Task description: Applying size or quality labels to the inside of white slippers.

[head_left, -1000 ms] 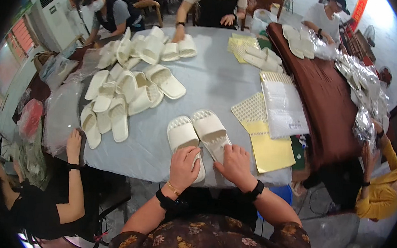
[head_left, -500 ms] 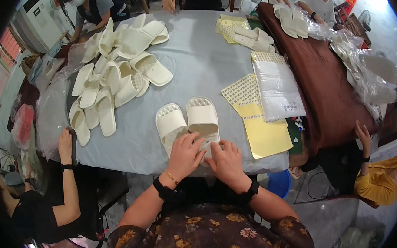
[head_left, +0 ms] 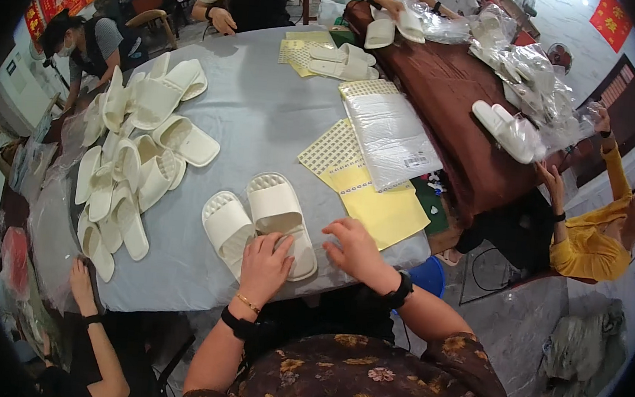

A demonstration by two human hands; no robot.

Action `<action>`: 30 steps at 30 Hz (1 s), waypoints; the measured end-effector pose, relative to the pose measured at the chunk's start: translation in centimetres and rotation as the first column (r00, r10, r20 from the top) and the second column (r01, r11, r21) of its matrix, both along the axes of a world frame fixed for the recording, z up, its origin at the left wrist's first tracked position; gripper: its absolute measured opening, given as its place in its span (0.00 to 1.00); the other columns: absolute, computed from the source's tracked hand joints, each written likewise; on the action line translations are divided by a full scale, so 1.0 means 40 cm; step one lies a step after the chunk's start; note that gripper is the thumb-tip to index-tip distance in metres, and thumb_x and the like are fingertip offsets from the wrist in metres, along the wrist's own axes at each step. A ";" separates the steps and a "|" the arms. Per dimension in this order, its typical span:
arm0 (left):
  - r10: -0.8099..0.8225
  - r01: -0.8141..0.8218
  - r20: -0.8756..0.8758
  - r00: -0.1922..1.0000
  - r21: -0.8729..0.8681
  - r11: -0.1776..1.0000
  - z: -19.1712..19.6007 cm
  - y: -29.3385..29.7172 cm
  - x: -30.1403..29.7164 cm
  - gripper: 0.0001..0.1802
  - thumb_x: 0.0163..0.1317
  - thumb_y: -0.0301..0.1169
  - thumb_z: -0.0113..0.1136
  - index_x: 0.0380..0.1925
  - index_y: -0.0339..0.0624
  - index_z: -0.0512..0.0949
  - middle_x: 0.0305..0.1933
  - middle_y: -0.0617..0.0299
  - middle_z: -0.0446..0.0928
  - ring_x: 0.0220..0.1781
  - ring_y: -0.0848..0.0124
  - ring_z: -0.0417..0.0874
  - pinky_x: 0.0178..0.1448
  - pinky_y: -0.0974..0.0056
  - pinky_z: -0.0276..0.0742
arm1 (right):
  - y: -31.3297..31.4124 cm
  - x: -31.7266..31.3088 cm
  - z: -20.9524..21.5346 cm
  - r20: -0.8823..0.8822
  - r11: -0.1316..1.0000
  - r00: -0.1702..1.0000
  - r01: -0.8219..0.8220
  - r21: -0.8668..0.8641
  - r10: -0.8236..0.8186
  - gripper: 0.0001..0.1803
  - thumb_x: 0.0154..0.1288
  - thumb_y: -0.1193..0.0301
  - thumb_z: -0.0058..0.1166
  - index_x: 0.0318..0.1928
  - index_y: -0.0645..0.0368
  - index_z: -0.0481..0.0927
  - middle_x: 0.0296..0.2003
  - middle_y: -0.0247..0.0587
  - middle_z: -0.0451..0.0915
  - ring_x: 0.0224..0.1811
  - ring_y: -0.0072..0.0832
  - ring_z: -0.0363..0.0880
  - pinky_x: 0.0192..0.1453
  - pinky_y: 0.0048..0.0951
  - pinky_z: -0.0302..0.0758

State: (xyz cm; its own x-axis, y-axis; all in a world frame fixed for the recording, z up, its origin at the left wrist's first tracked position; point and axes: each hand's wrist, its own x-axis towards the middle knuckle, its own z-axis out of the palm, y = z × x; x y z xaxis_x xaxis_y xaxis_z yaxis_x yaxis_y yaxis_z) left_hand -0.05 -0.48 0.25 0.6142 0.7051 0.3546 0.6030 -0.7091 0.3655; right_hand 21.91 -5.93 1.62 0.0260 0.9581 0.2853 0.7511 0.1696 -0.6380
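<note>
Two cream slippers stand side by side near the front edge of the table, toes away from me: a left one (head_left: 229,224) and a right one (head_left: 274,199), both with quilted insoles and broad plain straps. My left hand (head_left: 266,265) lies over their heel parts, fingers loosely apart and touching the right slipper's inner edge; it covers part of both heels. Off to the right, my right hand (head_left: 354,250) hovers with bent, spread fingers and nothing visible in them. It is nearest a plain yellow sheet (head_left: 384,217).
A heap of cream slippers (head_left: 141,166) covers the table's left side. Sticker sheets (head_left: 330,151) and a clear-wrapped white pack (head_left: 389,137) lie right. Beyond, a brown-covered surface (head_left: 437,103) holds bagged slippers (head_left: 508,130). Co-workers sit around; one's hand (head_left: 83,284) touches the left edge.
My right hand has lifted off the slipper and moved right, toward the yellow sheets. My left hand stays at the heels. The view has swung right, and a bagged pair now lies on the brown surface.
</note>
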 end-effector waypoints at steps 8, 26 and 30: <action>0.007 -0.006 -0.015 1.000 0.028 1.000 -0.008 -0.005 -0.009 0.22 0.56 0.34 0.64 0.53 0.49 0.78 0.53 0.59 0.74 0.57 0.58 0.72 0.59 0.52 0.68 | 0.024 0.204 0.020 0.075 0.963 0.961 0.269 -0.013 -0.267 0.10 0.58 0.69 0.60 0.39 0.61 0.83 0.38 0.49 0.80 0.44 0.49 0.78 0.48 0.43 0.76; 0.019 -0.019 -0.004 1.000 -0.007 1.000 -0.006 -0.007 -0.011 0.23 0.57 0.36 0.64 0.54 0.49 0.77 0.54 0.60 0.74 0.57 0.59 0.72 0.60 0.52 0.67 | 0.179 0.176 -0.035 -0.007 0.957 0.978 0.205 -0.204 -0.211 0.14 0.55 0.74 0.60 0.44 0.62 0.82 0.40 0.54 0.80 0.43 0.50 0.80 0.50 0.41 0.76; 0.020 -0.020 -0.001 1.000 -0.055 0.998 -0.007 -0.008 -0.011 0.23 0.57 0.35 0.63 0.54 0.48 0.77 0.55 0.59 0.73 0.58 0.56 0.70 0.62 0.52 0.65 | 0.190 0.181 -0.073 0.046 0.962 0.983 0.184 -0.200 -0.178 0.15 0.55 0.75 0.60 0.45 0.60 0.81 0.40 0.51 0.78 0.42 0.48 0.79 0.50 0.40 0.77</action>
